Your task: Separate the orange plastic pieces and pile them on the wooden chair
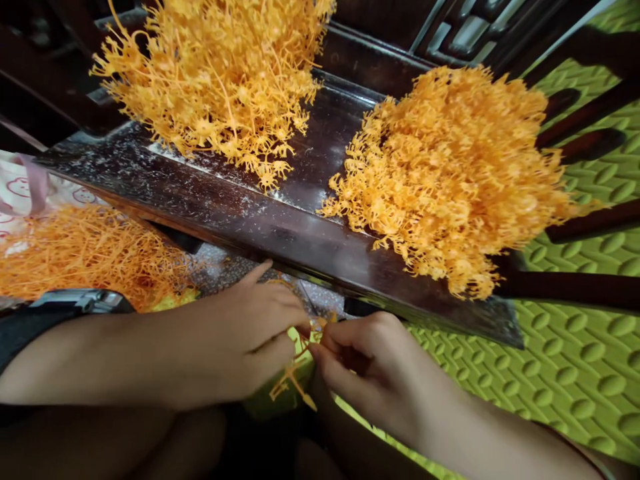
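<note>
My left hand [260, 333] and my right hand [373, 363] meet just in front of the bench edge. Between them is a thin branched orange plastic piece [295, 381] with a pointed end hanging downward. The right thumb and fingers pinch it near its top. My left thumb and curled fingers close on its other side, while one left finger stretches out toward the bench; the exact grip point is partly hidden. Beneath the hands a yellow-green object [270, 400] shows, mostly covered.
A dark wooden bench [310, 247] carries two heaps of spiky orange plastic pieces, a left heap [220, 73] and a right heap [450, 180]. White crumbs dust its left end. Thin orange plastic sticks [100, 247] are piled at lower left. A green textured mat [575, 360] covers the right side.
</note>
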### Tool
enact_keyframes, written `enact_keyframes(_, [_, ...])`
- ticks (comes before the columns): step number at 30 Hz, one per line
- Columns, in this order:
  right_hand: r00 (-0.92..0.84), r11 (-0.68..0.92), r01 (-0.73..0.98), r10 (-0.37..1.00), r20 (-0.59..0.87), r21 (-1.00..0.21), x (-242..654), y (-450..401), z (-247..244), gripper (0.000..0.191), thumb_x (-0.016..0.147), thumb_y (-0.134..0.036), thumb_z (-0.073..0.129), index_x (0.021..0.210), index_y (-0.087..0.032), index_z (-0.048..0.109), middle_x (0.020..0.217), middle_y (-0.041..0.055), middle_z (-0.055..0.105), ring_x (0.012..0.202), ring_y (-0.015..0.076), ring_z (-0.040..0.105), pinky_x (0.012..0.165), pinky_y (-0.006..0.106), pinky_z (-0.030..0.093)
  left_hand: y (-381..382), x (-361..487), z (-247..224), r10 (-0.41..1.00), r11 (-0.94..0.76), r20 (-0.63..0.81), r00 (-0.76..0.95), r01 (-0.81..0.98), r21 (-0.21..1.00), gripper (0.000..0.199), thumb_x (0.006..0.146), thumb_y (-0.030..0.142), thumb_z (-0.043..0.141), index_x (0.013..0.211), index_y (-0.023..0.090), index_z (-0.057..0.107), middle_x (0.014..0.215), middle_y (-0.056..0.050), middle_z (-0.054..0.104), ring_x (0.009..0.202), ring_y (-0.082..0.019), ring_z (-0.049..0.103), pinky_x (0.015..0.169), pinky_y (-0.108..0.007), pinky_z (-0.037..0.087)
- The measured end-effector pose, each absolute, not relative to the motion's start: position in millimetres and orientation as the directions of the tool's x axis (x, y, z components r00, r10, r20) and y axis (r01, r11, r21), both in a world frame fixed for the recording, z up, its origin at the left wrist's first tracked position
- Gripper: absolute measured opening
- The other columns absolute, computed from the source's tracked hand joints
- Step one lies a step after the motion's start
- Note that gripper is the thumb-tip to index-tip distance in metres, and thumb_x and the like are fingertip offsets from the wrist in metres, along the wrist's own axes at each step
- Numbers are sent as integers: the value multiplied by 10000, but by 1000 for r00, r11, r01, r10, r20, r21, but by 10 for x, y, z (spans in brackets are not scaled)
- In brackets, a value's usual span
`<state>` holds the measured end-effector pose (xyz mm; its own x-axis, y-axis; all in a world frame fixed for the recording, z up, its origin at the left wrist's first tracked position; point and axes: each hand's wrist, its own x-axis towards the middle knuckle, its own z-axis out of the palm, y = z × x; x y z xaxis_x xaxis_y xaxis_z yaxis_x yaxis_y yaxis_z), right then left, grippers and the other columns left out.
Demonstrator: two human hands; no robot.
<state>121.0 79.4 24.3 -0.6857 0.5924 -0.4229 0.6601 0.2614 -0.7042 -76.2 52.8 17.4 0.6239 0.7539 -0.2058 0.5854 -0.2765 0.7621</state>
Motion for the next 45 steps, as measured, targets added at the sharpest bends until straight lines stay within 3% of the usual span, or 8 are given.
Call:
enact_keyframes(2, [-651, 141, 643, 618, -441, -753, 1145, 817, 226, 350, 859, -256, 509, 535, -164, 418, 498, -51, 334, 471, 56, 309, 439, 206, 193, 541, -718, 155, 740, -280, -218, 636, 587, 760, 158, 880, 191, 444, 804, 197, 583, 817, 29, 631, 874, -160, 592, 1145, -493, 121])
enact_keyframes(4, [-633, 8, 588, 627, -454, -809, 1096, 856, 203, 371, 879, -318, 505, 546, -159, 462, 504, -42, 373, 480, 60, 332, 439, 199, 216, 550, -702, 99, 754, -287, -194, 628, 580, 762, 148, 862, 194, 440, 762, 180, 549, 768, 10, 604, 811, -173, 579, 1066, -498, 271])
enact_keyframes(7, [-622, -142, 503, 625, -471, -852, 1092, 934, 180, 423, 886, -427, 522, 573, -145, 548, 488, -43, 374, 460, 58, 302, 427, 207, 200, 581, -725, 66, 791, -252, -157, 591, 550, 796, 213, 879, 132, 337, 802, 166, 533, 788, -29, 584, 769, -176, 549, 790, -347, 427])
enact_keyframes(14, [-669, -231, 599, 382, -638, -767, 1260, 1068, 282, 558, 803, -616, 593, 530, -130, 606, 397, -54, 370, 374, 43, 258, 380, 217, 166, 684, -829, 325, 663, 67, -337, 669, 395, 916, 306, 930, 151, 343, 784, 179, 610, 670, 29, 526, 641, -111, 493, 594, -220, 359])
enact_keyframes(20, [-741, -399, 493, 272, -613, -773, 1311, 1043, 231, 563, 800, -629, 587, 535, -136, 531, 477, -33, 461, 424, 52, 378, 420, 197, 270, 660, -869, 275, 664, -23, -413, 623, 569, 822, 266, 920, 168, 356, 807, 213, 592, 726, 36, 547, 798, -140, 551, 696, -226, 379])
enact_keyframes(27, [-570, -612, 384, 431, -699, -691, 1166, 869, 70, 591, 729, -671, 631, 536, -164, 394, 483, -84, 301, 452, 35, 210, 444, 210, 140, 671, -759, 88, 673, -62, -331, 662, 496, 866, 208, 895, 308, 511, 1083, 222, 493, 1090, -20, 598, 983, -183, 556, 795, -267, 420])
enact_keyframes(39, [-673, -427, 315, 528, -517, -847, 1174, 987, 123, 435, 747, -555, 699, 725, -135, 586, 588, -51, 417, 529, 58, 341, 476, 196, 246, 725, -816, 8, 694, -53, -358, 624, 540, 840, 222, 942, 290, 392, 804, 189, 534, 635, 48, 501, 596, -106, 484, 531, -224, 300])
enact_keyframes(45, [-654, -328, 243, 639, -404, -913, 1255, 1069, 105, 486, 890, -592, 482, 657, -166, 472, 512, -90, 240, 468, 54, 174, 453, 223, 162, 712, -856, 211, 696, 43, -453, 558, 597, 801, 396, 954, 463, 339, 741, 182, 519, 641, 30, 467, 613, -117, 460, 527, -215, 329])
